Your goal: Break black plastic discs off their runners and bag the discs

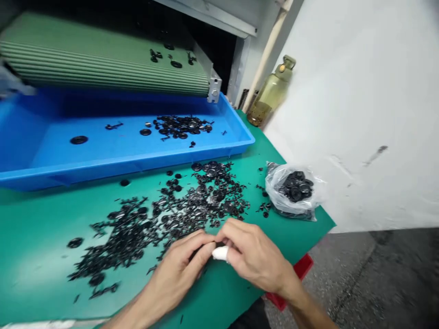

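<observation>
My left hand [178,265] and my right hand [257,256] meet low over the green table, fingertips pinched together around a small black plastic part [216,245]. Fingers cover most of that part, so its shape is hidden. White tape or a finger cover [220,253] wraps the tip of my right thumb. Just beyond my hands spreads a loose heap of small black plastic parts [202,201], some round discs, some thin and branched. A clear plastic bag [274,187] to the right holds black round discs [297,187].
Behind the heap a blue tray [137,168] with more black parts stands under a green conveyor belt [103,64] carrying a few pieces. A green-tinted bottle [270,96] leans by the white wall [360,91]. Something red [303,267] shows below the table's right edge.
</observation>
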Tool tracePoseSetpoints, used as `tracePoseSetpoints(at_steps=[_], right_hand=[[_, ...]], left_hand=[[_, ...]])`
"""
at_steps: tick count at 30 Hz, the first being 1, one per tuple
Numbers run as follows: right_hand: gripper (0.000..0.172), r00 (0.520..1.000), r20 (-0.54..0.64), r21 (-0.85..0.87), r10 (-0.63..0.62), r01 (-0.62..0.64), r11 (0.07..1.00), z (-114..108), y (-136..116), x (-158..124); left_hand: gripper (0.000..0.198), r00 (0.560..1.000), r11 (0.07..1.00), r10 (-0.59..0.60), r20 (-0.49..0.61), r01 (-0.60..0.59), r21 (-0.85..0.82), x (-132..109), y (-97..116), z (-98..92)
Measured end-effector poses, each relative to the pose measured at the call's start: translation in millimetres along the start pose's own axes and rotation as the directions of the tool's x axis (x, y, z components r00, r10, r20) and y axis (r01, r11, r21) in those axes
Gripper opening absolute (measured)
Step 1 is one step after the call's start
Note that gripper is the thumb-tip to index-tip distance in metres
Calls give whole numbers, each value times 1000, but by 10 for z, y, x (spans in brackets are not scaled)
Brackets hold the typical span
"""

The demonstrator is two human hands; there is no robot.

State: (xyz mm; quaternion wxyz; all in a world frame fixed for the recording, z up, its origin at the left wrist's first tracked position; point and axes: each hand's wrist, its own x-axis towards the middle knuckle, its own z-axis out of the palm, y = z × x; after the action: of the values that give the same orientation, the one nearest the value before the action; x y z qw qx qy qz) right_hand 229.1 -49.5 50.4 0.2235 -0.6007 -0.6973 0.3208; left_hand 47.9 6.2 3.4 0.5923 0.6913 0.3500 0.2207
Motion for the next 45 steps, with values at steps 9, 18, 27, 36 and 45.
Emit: tracePoseSetpoints(at_steps=[9, 18, 27, 36, 45], right_hand=[[17, 982, -82, 272, 170, -142, 952, 176, 165, 231], [31, 979, -129, -467, 158, -200, 861, -64, 411, 423], [32, 977, -193, -449, 87, -167, 878, -6, 436, 382], [33, 971, -181, -455, 158, -225, 861, -106, 518, 452], [16, 974, -205, -353, 98, -167, 921, -193, 543, 419]], left_hand=[[31, 980, 945, -169, 103, 191, -266, 6, -25, 5], [32, 952, 503, -274, 139, 265, -823, 91, 10, -16], [16, 927, 412, -343, 153, 295, -862, 79, 34, -16], [19, 929, 426, -305, 208, 329, -843, 51, 23, -6], [23, 943, 497, -289, 163, 294, -817, 56, 36, 16]])
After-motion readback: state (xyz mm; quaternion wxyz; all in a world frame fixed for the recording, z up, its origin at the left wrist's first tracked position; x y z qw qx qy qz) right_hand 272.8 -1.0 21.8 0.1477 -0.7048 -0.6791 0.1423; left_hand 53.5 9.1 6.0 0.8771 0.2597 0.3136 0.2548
